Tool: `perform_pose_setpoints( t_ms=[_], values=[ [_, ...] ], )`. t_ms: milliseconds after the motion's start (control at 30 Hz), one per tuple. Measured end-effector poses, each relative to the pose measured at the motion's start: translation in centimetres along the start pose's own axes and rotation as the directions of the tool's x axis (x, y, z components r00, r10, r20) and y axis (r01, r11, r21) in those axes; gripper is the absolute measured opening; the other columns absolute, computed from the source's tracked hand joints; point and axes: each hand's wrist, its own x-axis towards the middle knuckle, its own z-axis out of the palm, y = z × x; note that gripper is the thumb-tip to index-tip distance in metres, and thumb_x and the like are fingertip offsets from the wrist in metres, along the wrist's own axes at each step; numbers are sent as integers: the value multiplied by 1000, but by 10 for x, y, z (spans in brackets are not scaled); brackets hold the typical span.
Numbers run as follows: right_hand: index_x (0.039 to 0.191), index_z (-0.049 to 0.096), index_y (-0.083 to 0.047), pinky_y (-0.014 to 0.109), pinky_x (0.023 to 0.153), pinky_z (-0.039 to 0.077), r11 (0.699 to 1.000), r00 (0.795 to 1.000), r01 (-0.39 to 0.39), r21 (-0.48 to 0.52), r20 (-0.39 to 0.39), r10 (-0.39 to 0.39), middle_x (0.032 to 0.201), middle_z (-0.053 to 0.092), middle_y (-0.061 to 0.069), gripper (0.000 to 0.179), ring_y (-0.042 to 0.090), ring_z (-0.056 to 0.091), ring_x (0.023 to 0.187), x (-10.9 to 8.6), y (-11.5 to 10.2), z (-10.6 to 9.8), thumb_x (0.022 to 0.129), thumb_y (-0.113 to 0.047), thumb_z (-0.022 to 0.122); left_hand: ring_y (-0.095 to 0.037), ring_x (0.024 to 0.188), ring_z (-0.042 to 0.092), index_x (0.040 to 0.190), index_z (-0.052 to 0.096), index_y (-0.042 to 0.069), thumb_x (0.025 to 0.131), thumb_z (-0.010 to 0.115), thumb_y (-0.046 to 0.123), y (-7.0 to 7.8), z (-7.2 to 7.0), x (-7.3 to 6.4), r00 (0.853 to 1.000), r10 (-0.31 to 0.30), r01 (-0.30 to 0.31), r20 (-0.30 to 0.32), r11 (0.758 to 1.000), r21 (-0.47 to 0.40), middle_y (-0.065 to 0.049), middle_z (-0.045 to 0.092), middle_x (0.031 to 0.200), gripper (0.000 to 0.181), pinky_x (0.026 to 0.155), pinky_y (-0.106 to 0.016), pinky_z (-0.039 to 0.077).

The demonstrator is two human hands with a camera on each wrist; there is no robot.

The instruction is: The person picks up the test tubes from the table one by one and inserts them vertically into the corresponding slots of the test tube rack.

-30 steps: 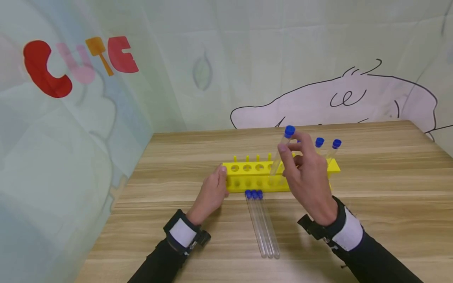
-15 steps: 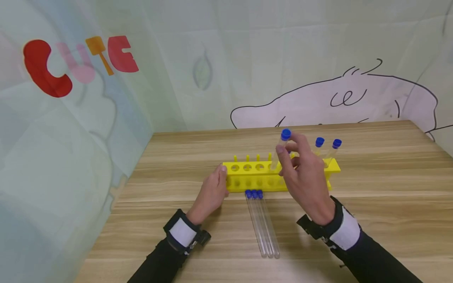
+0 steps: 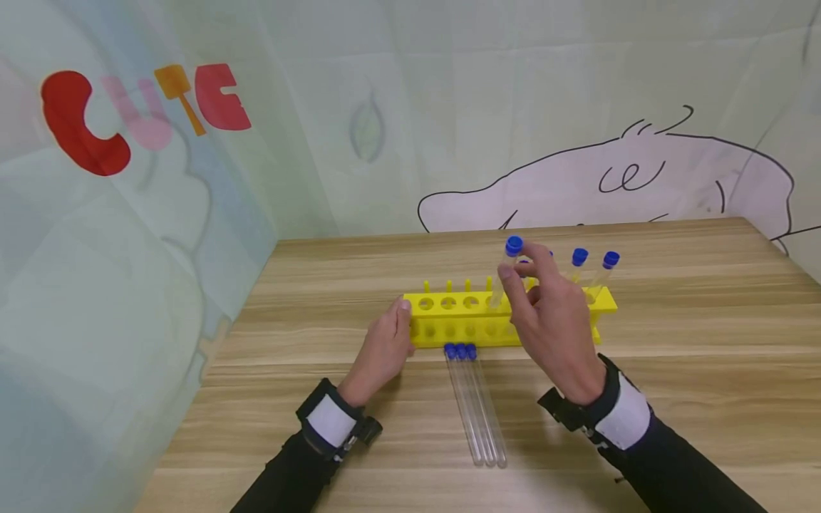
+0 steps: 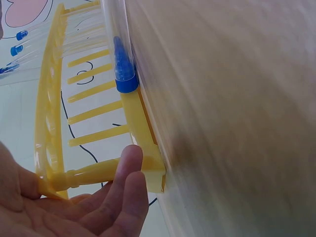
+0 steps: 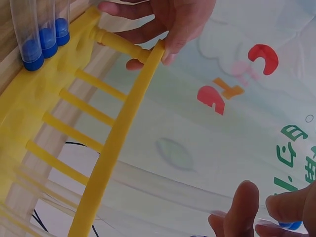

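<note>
Backdrop (image 3: 308, 142): pale, printed with a cartoon outline and coloured letters; cut off at the top.
Table (image 3: 276, 335): light wood grain, running out of view at the bottom.
Sleeves (image 3: 680, 463): black, entering from the lower edge, a black-and-white band (image 3: 330, 422) at each wrist.
Yellow rack (image 3: 458, 315): stands upright on the table between both hands; opaque plastic, round holes along the top plate, slim posts behind; right half largely hidden by the right hand.
Left hand (image 3: 381, 342): grips the rack's left end, thumb at the near corner, fingers bent round the end post; partly cut off in the left wrist view.
Right hand (image 3: 558, 324): raised over the rack, back upward, pinching one tube between thumb and fingertips below the cap; mostly cut off in the right wrist view.
Pinched tube (image 3: 497, 291): clear, slightly tilted, lower end at the rack's holes; cannot tell how deep.
Standing tubes (image 3: 601, 278): blue-capped, leaning in the rack's right end; two plain, others mostly covered by fingers.
Lying tubes (image 3: 476, 410): three, side by side, blue caps toward the rack's front.
</note>
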Motion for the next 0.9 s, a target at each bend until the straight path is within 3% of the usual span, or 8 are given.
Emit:
perform_pose_setpoints(
  t_ms=[333,900],
  values=[
    [128,46,-9,25,33,31,999,999,-16,-35,27,17,105,66,16,41,11,36,35,0,5,6,95,-33,49,-21,63,55,105,48,10,101,18,40,-1,0,0,1000,-10,10,3,1000,7,-13,54,86,43,53,-27,45],
    [126,47,-8,25,33,29,999,998,-14,-52,61,17,101,67,17,38,11,35,34,0,13,16,95,-31,50,-22,61,56,101,48,8,102,21,36,1,-1,-1,1000,6,-6,-10,1000,4,-13,52,81,39,52,-29,46]
  ],
)
